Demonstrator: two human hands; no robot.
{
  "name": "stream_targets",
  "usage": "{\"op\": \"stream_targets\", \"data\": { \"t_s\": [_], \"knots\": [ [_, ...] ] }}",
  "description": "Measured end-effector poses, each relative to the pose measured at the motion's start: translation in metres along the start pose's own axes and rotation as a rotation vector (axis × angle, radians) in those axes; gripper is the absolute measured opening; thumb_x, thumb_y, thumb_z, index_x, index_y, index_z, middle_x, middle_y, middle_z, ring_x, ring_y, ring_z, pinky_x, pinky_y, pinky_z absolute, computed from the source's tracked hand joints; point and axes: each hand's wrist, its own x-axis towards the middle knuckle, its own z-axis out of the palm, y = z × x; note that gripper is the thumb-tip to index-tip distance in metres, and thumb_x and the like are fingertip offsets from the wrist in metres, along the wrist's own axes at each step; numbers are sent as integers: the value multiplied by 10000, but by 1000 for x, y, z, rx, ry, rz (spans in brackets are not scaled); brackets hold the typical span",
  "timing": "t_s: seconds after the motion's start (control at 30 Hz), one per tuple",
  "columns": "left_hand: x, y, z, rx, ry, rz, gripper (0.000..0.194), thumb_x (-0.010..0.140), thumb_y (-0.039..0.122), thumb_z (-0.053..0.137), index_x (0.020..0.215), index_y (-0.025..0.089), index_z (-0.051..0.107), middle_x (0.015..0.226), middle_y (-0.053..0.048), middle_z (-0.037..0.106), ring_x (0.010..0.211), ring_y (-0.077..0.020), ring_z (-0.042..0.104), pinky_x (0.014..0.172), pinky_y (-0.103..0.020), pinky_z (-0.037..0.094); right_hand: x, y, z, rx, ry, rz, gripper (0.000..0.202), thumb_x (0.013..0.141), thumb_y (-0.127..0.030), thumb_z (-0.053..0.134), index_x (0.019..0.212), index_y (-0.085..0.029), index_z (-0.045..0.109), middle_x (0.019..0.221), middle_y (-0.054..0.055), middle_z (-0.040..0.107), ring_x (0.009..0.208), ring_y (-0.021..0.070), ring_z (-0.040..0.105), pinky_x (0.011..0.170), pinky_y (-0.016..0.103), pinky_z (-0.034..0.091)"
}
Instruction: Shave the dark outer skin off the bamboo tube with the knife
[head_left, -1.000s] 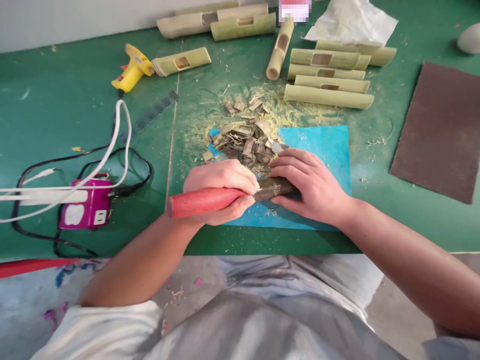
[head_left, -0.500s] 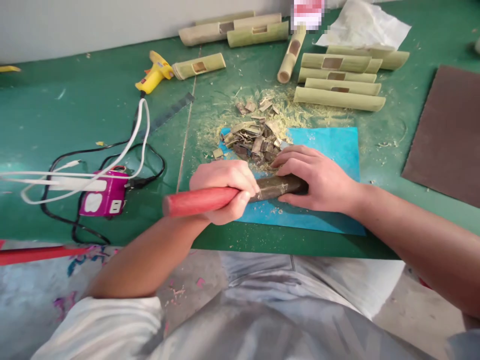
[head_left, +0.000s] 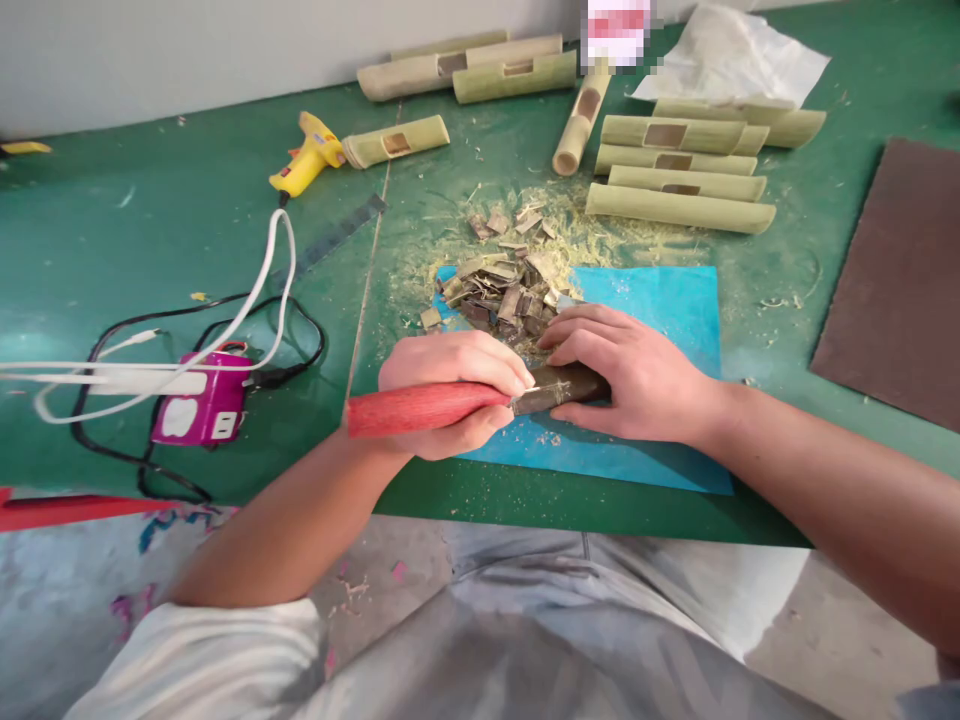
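My left hand (head_left: 450, 360) is closed around the red wooden handle (head_left: 420, 408) of a carving knife. A thin sliver of its blade shows at my fingertips, against a dark bamboo piece (head_left: 551, 390) with pale scratches. My right hand (head_left: 634, 375) grips the far end of that piece, thumb on the near side and fingers over the far side, hiding its right end. Both hands are above a blue sheet (head_left: 652, 295). Just beyond them is a heap of bamboo chips (head_left: 510, 290), partly on the sheet.
Cut bamboo tubes (head_left: 675, 210) with square openings lie at the back right, near a white plastic bag (head_left: 731, 60). At left are a yellow glue gun (head_left: 307, 160), a purple power block (head_left: 199, 405) and tangled cords. A brown board (head_left: 900, 290) lies at right.
My left hand and the red handle have shifted right along the bamboo, bringing my fingertips closer to my right hand. The right hand keeps its hold. The whole view has tilted slightly.
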Motion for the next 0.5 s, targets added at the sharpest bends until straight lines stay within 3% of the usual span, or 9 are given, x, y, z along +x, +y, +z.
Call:
{"op": "stream_targets", "data": {
  "t_s": [0.1, 0.2, 0.33, 0.5],
  "knots": [
    [0, 1, 0, -28, -30, 23, 188, 973, 375, 661, 967, 198, 726, 855, -93, 801, 819, -203, 789, 733, -295, 653, 0, 0, 0, -8, 6, -11, 294, 873, -387, 756, 1040, -203, 599, 1188, 150, 735, 1181, 338, 667, 994, 522, 569],
    [1, 2, -1, -6, -51, 22, 155, 980, 322, 617, 967, 204, 718, 890, -95, 804, 808, -201, 783, 724, -307, 653, 0, -1, 0, -5, 14, -10, 296, 869, -382, 761, 1050, -213, 599, 1184, 139, 737, 1202, 335, 660, 999, 516, 572],
    [1, 3, 0, -8, 8, 22, 118, 926, 188, 590, 866, 212, 689, 805, -51, 786, 676, -160, 742, 609, -270, 613, -1, -2, -2, 6, 8, -8, 313, 861, -365, 771, 1074, -209, 602, 1195, 144, 737, 1218, 340, 652, 1002, 527, 576],
    [-2, 3, 1, -54, 76, 2, 121, 915, 195, 607, 818, 187, 678, 756, -58, 762, 646, -155, 726, 576, -268, 584, 0, -3, -2, -2, 4, -22, 310, 867, -357, 771, 1063, -205, 585, 1181, 146, 738, 1189, 333, 669, 984, 519, 587]
  ]
}}
